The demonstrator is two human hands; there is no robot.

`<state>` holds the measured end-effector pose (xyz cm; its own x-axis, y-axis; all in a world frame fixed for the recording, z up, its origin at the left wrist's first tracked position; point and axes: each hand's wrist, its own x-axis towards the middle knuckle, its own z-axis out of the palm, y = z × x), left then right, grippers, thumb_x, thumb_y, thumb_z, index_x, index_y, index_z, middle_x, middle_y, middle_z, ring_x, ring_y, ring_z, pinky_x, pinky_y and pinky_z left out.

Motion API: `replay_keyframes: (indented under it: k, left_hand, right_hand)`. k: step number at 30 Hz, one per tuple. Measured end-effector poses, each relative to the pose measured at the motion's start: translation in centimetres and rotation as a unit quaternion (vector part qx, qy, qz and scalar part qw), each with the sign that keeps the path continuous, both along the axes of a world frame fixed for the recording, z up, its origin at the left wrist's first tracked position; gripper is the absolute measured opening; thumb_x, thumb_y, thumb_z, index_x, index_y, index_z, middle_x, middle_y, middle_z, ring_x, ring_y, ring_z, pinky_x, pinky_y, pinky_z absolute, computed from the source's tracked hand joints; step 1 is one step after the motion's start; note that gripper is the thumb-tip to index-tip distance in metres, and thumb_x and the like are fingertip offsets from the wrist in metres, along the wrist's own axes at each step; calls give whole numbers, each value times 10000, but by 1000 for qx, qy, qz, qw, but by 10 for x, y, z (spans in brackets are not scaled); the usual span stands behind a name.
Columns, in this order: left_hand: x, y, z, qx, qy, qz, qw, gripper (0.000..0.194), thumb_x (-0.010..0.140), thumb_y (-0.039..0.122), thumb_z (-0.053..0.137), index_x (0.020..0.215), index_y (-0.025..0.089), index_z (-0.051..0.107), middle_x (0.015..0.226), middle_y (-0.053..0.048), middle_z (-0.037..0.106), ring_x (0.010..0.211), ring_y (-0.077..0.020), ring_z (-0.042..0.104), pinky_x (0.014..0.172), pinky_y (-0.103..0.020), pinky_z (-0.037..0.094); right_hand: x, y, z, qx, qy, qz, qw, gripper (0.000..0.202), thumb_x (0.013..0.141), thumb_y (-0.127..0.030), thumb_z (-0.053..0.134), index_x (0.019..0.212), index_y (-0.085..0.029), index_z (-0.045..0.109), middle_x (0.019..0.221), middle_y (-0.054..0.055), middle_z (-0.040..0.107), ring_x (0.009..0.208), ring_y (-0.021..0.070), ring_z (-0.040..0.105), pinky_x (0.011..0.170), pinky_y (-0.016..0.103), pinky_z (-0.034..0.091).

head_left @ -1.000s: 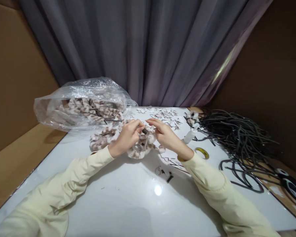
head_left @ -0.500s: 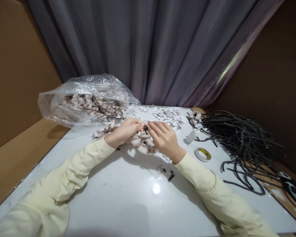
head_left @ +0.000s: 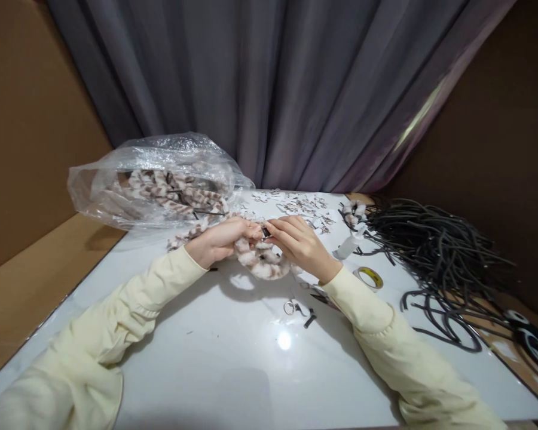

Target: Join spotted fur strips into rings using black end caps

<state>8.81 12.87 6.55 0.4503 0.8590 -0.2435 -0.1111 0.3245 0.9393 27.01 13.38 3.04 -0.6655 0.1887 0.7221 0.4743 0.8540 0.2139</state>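
Above the white table, my left hand (head_left: 224, 237) grips a fluffy white-and-brown ring (head_left: 262, 270) near its top, fingers closed. My right hand (head_left: 301, 240) meets it from the other side, thumb and fingers pinched on a small black piece (head_left: 266, 231) at the ring's top. Fingers partly hide that piece, so how it joins the ring cannot be seen. The ring's lower loop hangs below both hands. Nearer me on the table lie a metal split ring (head_left: 289, 307) with a small clasp and a short black piece (head_left: 309, 319).
A clear plastic bag (head_left: 174, 146) of fluffy lengths (head_left: 161, 191) stands at back left. Small metal clasps (head_left: 302, 206) lie scattered behind my hands. To the right are a white bottle (head_left: 349, 243), a tape roll (head_left: 369, 278), piled black cords (head_left: 434, 251) and black-handled scissors (head_left: 531, 343).
My right hand has turned and shifted slightly right, its fingers still at the black piece. My left hand has rolled a little; more of the fluffy ring shows.
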Motion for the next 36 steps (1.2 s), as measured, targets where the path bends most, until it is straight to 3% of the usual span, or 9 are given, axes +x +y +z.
replay_keyframes:
  k: [6,10,17,27,36]
  left_hand:
    - [-5,4,1,17,-5,-30,999,231,577,4,555,431,127,423,467,44,374,439,-36,323,420,-147,283]
    - [-8,5,4,19,-9,-52,998,145,618,76,607,505,104,522,509,30,430,484,-53,372,476,-172,322]
    - [-8,0,8,64,60,2,996,56,612,138,620,565,111,606,548,8,530,564,-95,468,545,-208,373]
    - [-5,-3,8,40,44,-19,998,180,620,157,623,485,128,507,471,40,437,480,-65,387,484,-195,350]
    - [-6,-2,10,27,6,-36,999,203,639,114,587,486,128,453,469,48,377,453,-48,343,440,-178,303]
  right_hand:
    - [1,0,1,-40,28,26,998,275,877,-152,492,1149,-117,510,1019,137,637,936,221,556,757,377,472]
    - [0,-1,3,-55,49,40,996,246,875,-158,499,1114,-113,533,995,144,641,923,217,562,766,378,489]
    - [-2,-3,4,-77,63,41,994,239,875,-159,490,1105,-116,537,1009,149,632,928,213,560,778,389,506]
    - [0,3,0,-50,80,67,993,318,823,-196,576,1123,-105,525,992,163,636,920,217,582,781,390,530]
    - [-5,-2,-1,-105,128,88,982,317,833,-150,534,1149,-153,519,1024,142,632,926,198,591,775,374,526]
